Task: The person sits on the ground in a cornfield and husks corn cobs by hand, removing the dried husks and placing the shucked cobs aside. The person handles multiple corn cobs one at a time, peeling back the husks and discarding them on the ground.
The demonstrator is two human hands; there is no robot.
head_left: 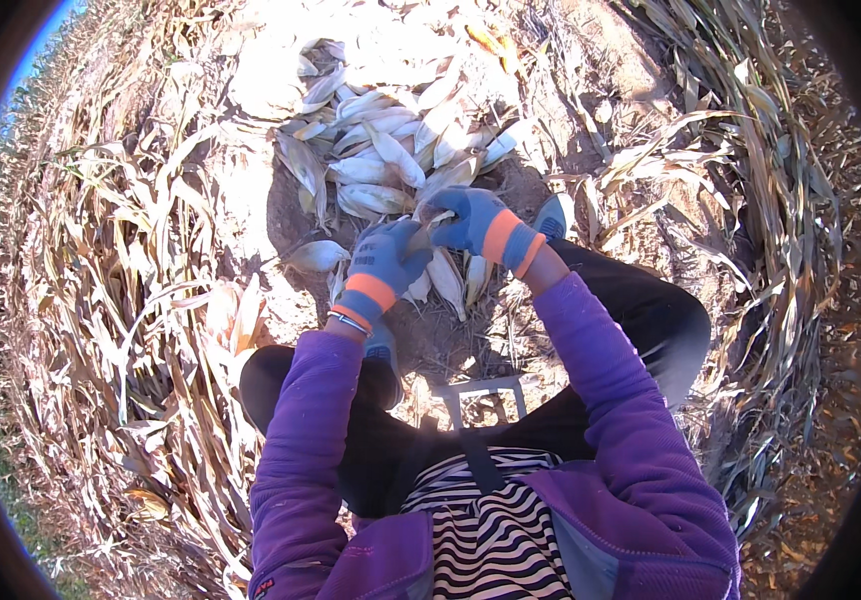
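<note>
My left hand (388,262) and my right hand (473,220) wear grey-blue gloves with orange bands, and they almost meet over the ground between my feet. Their fingers are closed on a husk-covered ear of corn (421,240), mostly hidden by the gloves. Just beyond lies a heap of pale, husked-over corn ears (383,150). More ears (446,283) lie under and just nearer than my hands. A single ear (319,256) rests to the left of my left hand.
Dry corn stalks and leaves (166,330) cover the ground on the left. A thick row of stalks (786,200) runs along the right. My shoes (555,215) flank the ears, and a metal stool frame (491,392) shows between my legs.
</note>
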